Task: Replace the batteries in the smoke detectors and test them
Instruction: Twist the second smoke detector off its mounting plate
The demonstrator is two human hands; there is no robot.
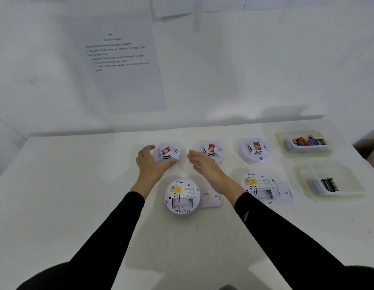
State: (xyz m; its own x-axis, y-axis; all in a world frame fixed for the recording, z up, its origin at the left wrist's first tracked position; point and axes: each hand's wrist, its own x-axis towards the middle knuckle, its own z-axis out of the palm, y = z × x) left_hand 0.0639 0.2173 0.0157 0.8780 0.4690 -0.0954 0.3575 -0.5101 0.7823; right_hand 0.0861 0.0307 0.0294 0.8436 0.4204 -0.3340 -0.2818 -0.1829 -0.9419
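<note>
we count five smoke detectors point(211, 152) on the surface point(77, 185): three face up in a row, two upturned nearer us. our left hand point(149, 164) curves spread fingers around the leftmost detector point(167, 152), thumb at its rim, not clasping. our right hand point(203, 164), just right of it, is flat and holds nothing. two battery trays point(282, 141) sit far right of it.

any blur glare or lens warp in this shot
Head view: flat, soft light, only faint shadows on the white table, no hard glare; the printed paper sheet is skewed by the wide lens and too soft to read; the right hand is slightly motion-blurred.
</note>
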